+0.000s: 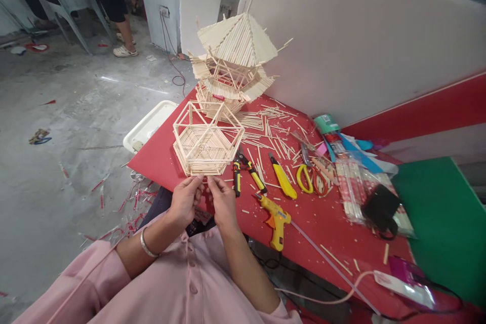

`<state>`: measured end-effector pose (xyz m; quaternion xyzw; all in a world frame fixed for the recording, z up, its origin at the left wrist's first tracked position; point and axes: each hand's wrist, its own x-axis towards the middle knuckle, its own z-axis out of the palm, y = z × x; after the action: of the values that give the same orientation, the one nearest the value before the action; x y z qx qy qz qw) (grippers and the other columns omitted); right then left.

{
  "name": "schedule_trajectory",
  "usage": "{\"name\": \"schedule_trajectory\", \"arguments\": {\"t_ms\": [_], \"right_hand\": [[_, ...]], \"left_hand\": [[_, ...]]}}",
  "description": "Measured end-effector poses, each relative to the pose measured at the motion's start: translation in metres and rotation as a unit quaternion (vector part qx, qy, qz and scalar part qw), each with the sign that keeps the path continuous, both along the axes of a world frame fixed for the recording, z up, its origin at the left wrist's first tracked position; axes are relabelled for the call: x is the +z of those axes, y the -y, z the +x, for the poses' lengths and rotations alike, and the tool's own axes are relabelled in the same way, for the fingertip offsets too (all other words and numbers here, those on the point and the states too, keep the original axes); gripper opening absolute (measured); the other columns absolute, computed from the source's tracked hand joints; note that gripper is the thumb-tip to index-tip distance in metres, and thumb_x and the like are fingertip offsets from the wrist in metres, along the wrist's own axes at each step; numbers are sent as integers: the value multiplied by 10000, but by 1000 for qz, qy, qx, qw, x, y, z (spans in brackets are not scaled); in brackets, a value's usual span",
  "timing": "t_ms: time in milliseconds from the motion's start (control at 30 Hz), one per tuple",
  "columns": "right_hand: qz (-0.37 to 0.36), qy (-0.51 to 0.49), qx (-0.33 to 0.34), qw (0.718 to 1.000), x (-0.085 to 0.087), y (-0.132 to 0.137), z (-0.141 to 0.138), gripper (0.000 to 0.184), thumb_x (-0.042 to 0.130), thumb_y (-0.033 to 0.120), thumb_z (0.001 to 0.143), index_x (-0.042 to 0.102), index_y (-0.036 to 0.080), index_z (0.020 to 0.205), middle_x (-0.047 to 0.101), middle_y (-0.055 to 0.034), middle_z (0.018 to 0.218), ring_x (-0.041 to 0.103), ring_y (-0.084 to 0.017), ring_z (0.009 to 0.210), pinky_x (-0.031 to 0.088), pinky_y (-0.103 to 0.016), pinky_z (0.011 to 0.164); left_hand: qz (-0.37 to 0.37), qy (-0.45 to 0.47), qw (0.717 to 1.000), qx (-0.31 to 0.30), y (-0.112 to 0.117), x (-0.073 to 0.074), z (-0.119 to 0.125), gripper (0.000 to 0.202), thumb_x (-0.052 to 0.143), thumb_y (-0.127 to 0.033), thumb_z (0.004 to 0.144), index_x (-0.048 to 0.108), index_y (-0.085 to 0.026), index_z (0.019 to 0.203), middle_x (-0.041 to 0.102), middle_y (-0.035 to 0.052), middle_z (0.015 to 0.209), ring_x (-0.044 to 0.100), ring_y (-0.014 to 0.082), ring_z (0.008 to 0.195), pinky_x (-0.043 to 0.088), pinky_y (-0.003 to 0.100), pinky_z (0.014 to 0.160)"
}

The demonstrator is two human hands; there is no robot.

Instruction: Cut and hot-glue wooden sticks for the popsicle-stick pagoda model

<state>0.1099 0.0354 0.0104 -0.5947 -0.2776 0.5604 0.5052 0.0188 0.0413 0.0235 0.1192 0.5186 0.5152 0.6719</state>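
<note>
The room has a gray, smooth floor (94, 116) with scraps on it, a big white wall (341, 35), and a red desk (322, 228). If the hexagon stick frame (203, 149) is the middle of a clock, the person sits at 6 o'clock. The frame is on the desk by the near edge, maybe so it is easy to reach. Its bottom is flat, with thin sticks laid in rings like a spider web, and more sticks stand up to hold a six-sided top. The left hand (186, 200) and the right hand (223, 202) are side by side at 6 o'clock, fingertips pinched narrow on the frame's near edge, perhaps to keep it steady. I cannot tell if a loose stick is between them too. At 1 o'clock stands a pagoda model (243, 40) of pale sticks, with a pointy roof. Loose sticks (279, 131) lie messy at 3 o'clock. Near 4 o'clock are black and yellow pliers (237, 179), a yellow box cutter (284, 179), and a hard plastic glue gun (279, 217), probably put there for the right hand to grab.
</note>
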Motion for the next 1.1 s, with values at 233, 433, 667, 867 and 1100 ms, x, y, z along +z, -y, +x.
{"name": "schedule_trajectory", "arguments": {"t_ms": [233,433,667,867,1100], "right_hand": [[80,206,46,974,13,45,27,264,644,434,838,756,208,914,745,-56,860,645,-195,760,500,-307,732],[63,526,-116,840,17,92,111,288,583,407,826,741,191,934,718,-133,961,620,-289,946,424,-429,916],[-168,513,-88,837,1,105,175,527,557,564,713,669,166,1040,733,-99,861,684,-262,803,482,-339,716],[-151,478,-49,864,-1,95,174,466,601,495,658,679,186,998,745,-96,873,706,-269,809,505,-338,700],[-152,464,-6,873,-3,97,180,469,647,386,593,662,210,1028,741,-60,911,703,-253,822,525,-360,731]], "left_hand": [[4,-11,1000,-13,1,0,-1,437,843,-473,588,541,-158,573,439,-67,444,324,28,365,186,184,358],[15,-7,1000,-15,1,-2,-2,422,846,-457,579,549,-157,569,448,-64,460,343,31,373,205,175,351],[33,-15,999,-16,4,-7,-1,409,832,-447,605,548,-154,590,461,-67,496,347,28,394,207,170,354],[40,-8,999,-7,7,-8,-2,399,840,-418,587,545,-150,586,457,-67,483,343,26,386,194,167,352],[29,-2,1000,0,9,-10,-2,426,843,-447,575,533,-155,590,446,-70,459,334,25,373,174,164,353]]}}
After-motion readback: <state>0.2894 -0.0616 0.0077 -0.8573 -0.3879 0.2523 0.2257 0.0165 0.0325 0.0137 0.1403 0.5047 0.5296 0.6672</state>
